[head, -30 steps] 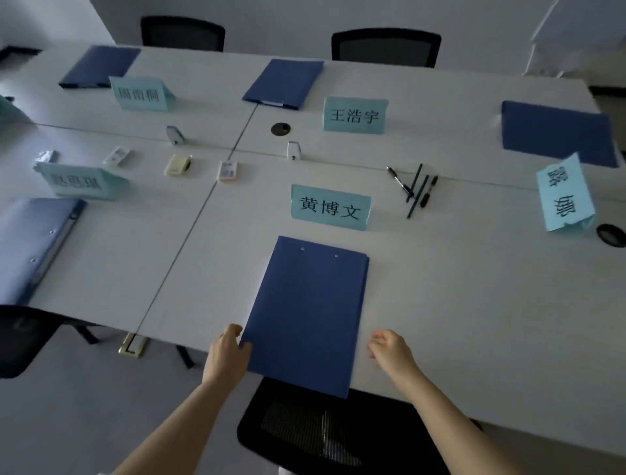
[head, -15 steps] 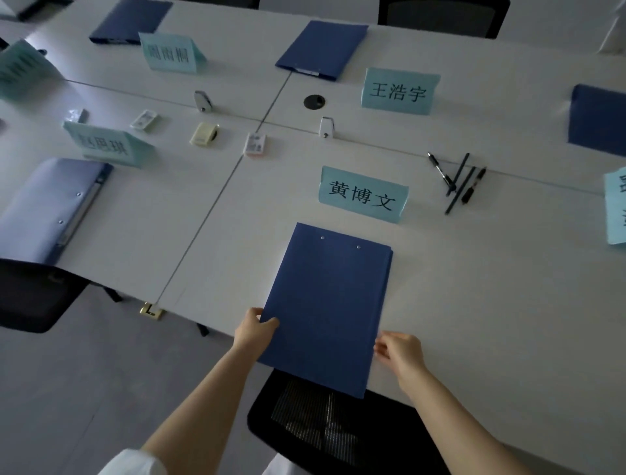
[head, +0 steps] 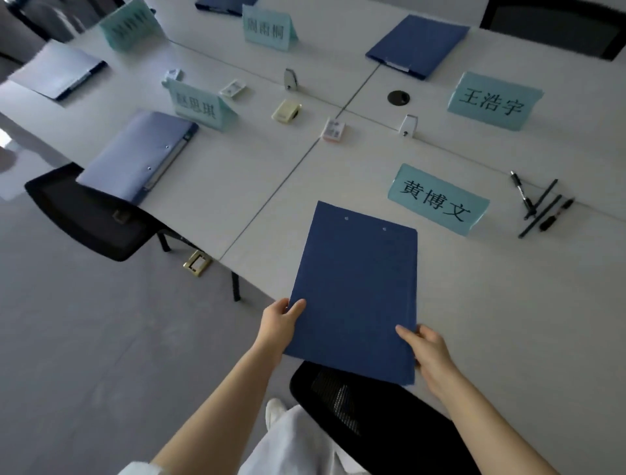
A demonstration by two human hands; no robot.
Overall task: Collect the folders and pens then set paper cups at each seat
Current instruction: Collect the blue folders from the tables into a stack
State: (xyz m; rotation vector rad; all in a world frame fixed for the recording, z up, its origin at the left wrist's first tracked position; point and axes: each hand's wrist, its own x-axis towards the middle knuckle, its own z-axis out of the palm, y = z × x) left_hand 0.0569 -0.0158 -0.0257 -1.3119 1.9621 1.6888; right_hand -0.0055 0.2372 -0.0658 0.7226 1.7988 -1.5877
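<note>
In both hands (head: pixel 277 317) (thumbs atop): blue folder (head: pixel 355 288)

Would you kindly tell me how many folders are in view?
5: dark blue folder in both hands; pale folder left; another pale folder far left; far dark folder; top-edge folder, partly cut off.

Folders, five: dark blue folder (head: pixel 355 291) at 6 o'clock, held between two hands, left hand (head: pixel 278 322) and right hand (head: pixel 428 351); pale folder (head: pixel 139 156) at 9 o'clock; second pale folder (head: pixel 57 71) at 10 o'clock; dark folder (head: pixel 420 45) at 1 o'clock; one more folder edge (head: pixel 220 4) at 12 o'clock. Name cards, five: (head: pixel 437 200), (head: pixel 493 101), (head: pixel 200 105), (head: pixel 267 28), (head: pixel 130 25). Pens (head: pixel 538 206), four, at 3 o'clock. Chairs, three: (head: pixel 84 210), (head: pixel 372 417), (head: pixel 555 23).
</note>
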